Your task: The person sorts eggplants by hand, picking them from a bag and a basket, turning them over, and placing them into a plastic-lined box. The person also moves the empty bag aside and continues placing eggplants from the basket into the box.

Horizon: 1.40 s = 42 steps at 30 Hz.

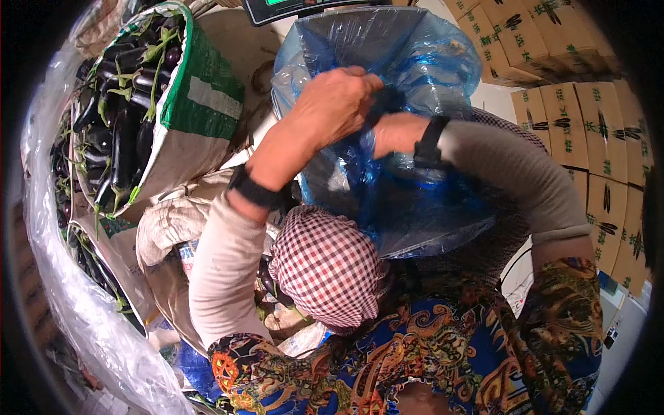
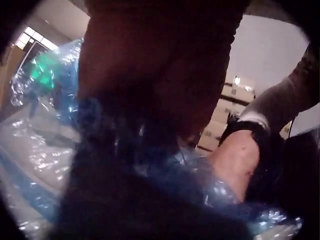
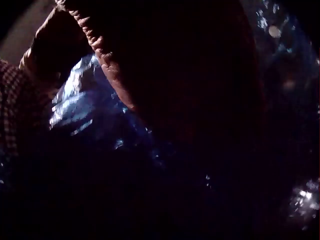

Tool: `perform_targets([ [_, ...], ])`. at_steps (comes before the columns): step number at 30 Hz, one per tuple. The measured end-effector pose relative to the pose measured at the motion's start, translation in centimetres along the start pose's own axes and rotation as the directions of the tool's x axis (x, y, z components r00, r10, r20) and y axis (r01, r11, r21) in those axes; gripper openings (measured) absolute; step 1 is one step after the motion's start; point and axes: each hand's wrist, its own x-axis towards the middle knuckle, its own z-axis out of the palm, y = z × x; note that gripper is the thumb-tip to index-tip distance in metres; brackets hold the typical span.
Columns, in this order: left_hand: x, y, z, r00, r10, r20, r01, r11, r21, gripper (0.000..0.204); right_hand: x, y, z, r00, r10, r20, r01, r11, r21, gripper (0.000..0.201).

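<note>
A large translucent blue plastic bag (image 1: pixel 429 76) spreads over a container in front of the person, its film bunched and creased at the middle. From the left, the left hand (image 1: pixel 335 104) reaches over it with curled fingers and grips the bunched film. Close beside it, the right hand (image 1: pixel 400 135) holds the same gathered part; its fingertips are hidden in dark blue folds and slightly blurred. In the left wrist view the right forearm (image 2: pixel 237 160) comes in beside the shiny bag (image 2: pixel 40 170). The right wrist view is mostly dark, with glints on the blue film (image 3: pixel 80 100).
A green and white sack (image 1: pixel 207 104) full of eggplants (image 1: pixel 124 138) stands at the left. Stacked cardboard boxes (image 1: pixel 602 131) line the right. A scale with a green display (image 1: pixel 283 5) sits at the top. Checked cloth (image 1: pixel 325 266) covers the person's leg near the bag.
</note>
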Motion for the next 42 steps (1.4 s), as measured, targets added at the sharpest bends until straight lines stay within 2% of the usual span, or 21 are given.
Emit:
perform_targets([
  [2,1.8,-0.1,0.9,0.934,-0.105,0.341,0.051,0.985,0.164,0.027,2.1,0.1,3.4,0.991,0.109,0.082,-0.106,0.993,-0.043,0.033],
  [3,1.1,-0.4,0.7,0.911,-0.155,0.382,0.055,0.964,0.260,0.024,4.3,-0.8,6.0,0.983,0.152,0.107,-0.140,0.984,-0.110,0.032],
  [8,-0.2,-2.1,2.6,0.958,-0.129,0.257,-0.015,0.870,0.493,0.018,5.0,1.7,9.0,0.948,0.176,0.265,-0.106,0.960,-0.260,0.027],
  [11,-0.3,-1.6,2.9,0.988,-0.101,0.120,0.036,0.889,0.456,0.014,2.1,3.5,11.0,0.994,0.055,0.096,-0.043,0.991,-0.124,0.027],
  [14,-1.4,-2.0,1.6,0.989,-0.001,-0.146,-0.042,0.956,-0.290,0.024,0.0,5.5,13.2,0.994,-0.109,0.009,0.109,0.994,0.003,0.031],
  [15,-2.8,-2.0,0.0,0.983,-0.036,-0.179,-0.081,0.794,-0.603,0.028,-0.1,5.4,13.1,0.986,-0.165,0.025,0.161,0.978,0.129,0.032],
  [17,-7.5,-1.4,-3.7,0.957,-0.159,-0.243,-0.096,0.618,-0.781,0.029,-1.4,5.1,11.4,0.981,-0.191,-0.024,0.188,0.977,-0.097,0.034],
  [19,-13.3,0.3,-7.3,0.810,-0.566,-0.157,0.166,0.477,-0.863,0.031,-1.5,5.4,9.9,0.947,-0.311,-0.074,0.302,0.946,-0.114,0.033],
  [21,-21.5,-2.6,-5.6,0.673,-0.687,-0.274,0.084,0.438,-0.895,0.030,-0.9,4.4,7.5,0.907,-0.419,0.031,0.417,0.889,-0.188,0.028],
  [23,-29.9,-4.5,-2.4,0.386,-0.889,-0.245,0.125,0.314,-0.941,0.030,-0.5,2.8,4.0,0.855,-0.475,0.207,0.518,0.803,-0.294,0.022],
  [24,-34.6,-5.0,-0.3,0.312,-0.921,-0.235,0.207,0.307,-0.929,0.030,-0.9,1.8,2.6,0.900,-0.411,0.144,0.434,0.872,-0.225,0.015],
  [25,-38.9,-5.0,2.6,0.234,-0.946,-0.224,0.289,0.288,-0.913,0.030,-0.4,2.8,1.0,0.811,-0.556,0.184,0.579,0.809,-0.104,0.016],
  [27,-46.5,-3.6,11.0,0.010,-0.994,-0.112,0.332,0.109,-0.937,0.023,0.0,0.6,0.7,0.952,-0.183,0.244,0.264,0.895,-0.361,0.015],
  [29,-48.8,1.1,16.7,-0.007,-0.998,-0.056,0.417,0.048,-0.908,0.016,-0.8,-1.2,-0.3,0.952,-0.212,0.222,0.285,0.878,-0.385,0.016],
  [31,-48.7,4.4,23.2,-0.012,-0.952,-0.305,0.511,0.257,-0.820,0.017,-2.1,-3.3,-1.3,0.957,-0.204,0.206,0.270,0.886,-0.376,0.016],
  [33,-45.8,8.3,24.1,0.026,-0.997,-0.077,0.889,0.058,-0.455,0.034,-3.3,-6.2,-1.8,0.969,-0.155,0.193,0.213,0.918,-0.335,0.018],
  [35,-44.7,9.4,26.9,0.031,-0.998,-0.063,0.728,0.066,-0.683,0.040,-3.0,-6.8,-1.5,0.974,-0.024,0.224,0.089,0.954,-0.285,0.025],
  [37,-39.3,9.8,26.4,0.082,-0.990,-0.117,0.750,0.138,-0.647,0.050,-3.3,-6.6,-0.9,0.967,0.059,0.249,0.012,0.962,-0.273,0.025],
  [39,-36.1,8.6,27.8,-0.152,-0.980,-0.127,0.792,-0.044,-0.609,0.058,-3.6,-6.0,-0.4,0.959,0.100,0.266,-0.020,0.957,-0.288,0.026],
  [40,-35.2,7.6,28.0,-0.218,-0.973,-0.072,0.755,-0.122,-0.644,0.067,-3.9,-6.0,-0.1,0.955,0.115,0.275,-0.031,0.955,-0.294,0.026],
  [42,-34.3,5.6,31.2,-0.299,-0.925,-0.235,0.813,-0.119,-0.569,0.062,-4.1,-5.8,0.4,0.951,0.131,0.282,-0.040,0.951,-0.307,0.026],
])
